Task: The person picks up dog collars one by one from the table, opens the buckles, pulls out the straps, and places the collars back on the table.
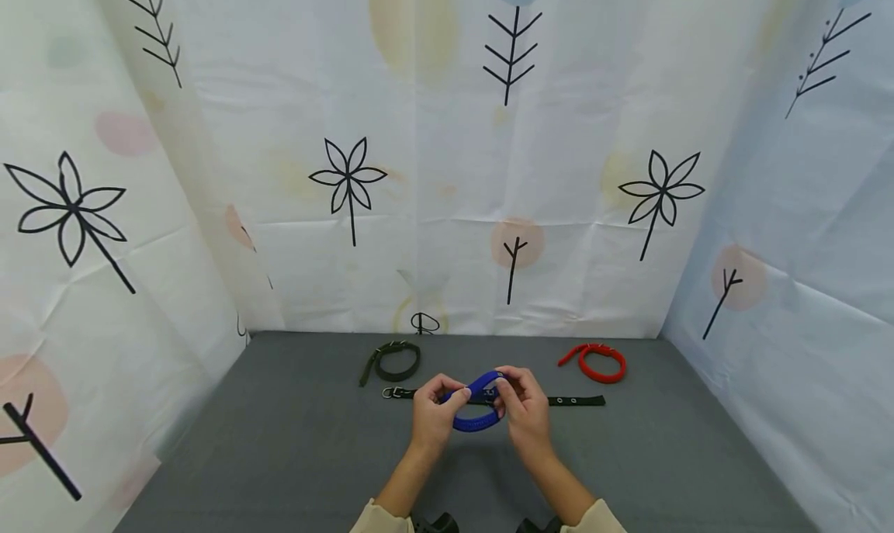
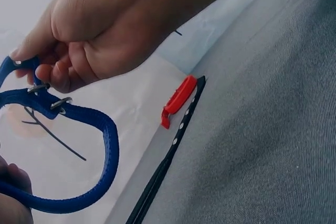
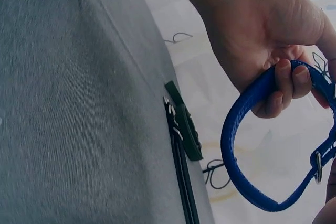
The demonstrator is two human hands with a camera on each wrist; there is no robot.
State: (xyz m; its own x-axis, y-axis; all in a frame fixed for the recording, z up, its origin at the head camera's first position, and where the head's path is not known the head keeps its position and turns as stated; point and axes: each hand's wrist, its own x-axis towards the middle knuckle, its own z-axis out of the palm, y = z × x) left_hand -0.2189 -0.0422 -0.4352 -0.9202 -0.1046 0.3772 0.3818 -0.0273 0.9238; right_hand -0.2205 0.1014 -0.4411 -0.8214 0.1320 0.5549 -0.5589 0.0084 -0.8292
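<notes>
A blue collar [image 1: 477,423], its strap bent into a loop, is held up above the table between both hands. My left hand [image 1: 434,413] pinches the strap's tip between thumb and fingers, close to the buckle [image 2: 38,87]. A metal ring [image 2: 61,102] shows beside that buckle on the band. On the other side, my right hand [image 1: 525,410] grips the band, fingers curled round it in the right wrist view. Behind the hands a black collar [image 1: 576,401] lies stretched out flat, partly covered by them.
A dark green collar [image 1: 399,376] lies coiled at the back of the grey table [image 1: 279,440], left of centre. Toward the back right is a coiled red collar [image 1: 602,376]. Patterned white cloth [image 1: 433,176] walls in the back and both sides.
</notes>
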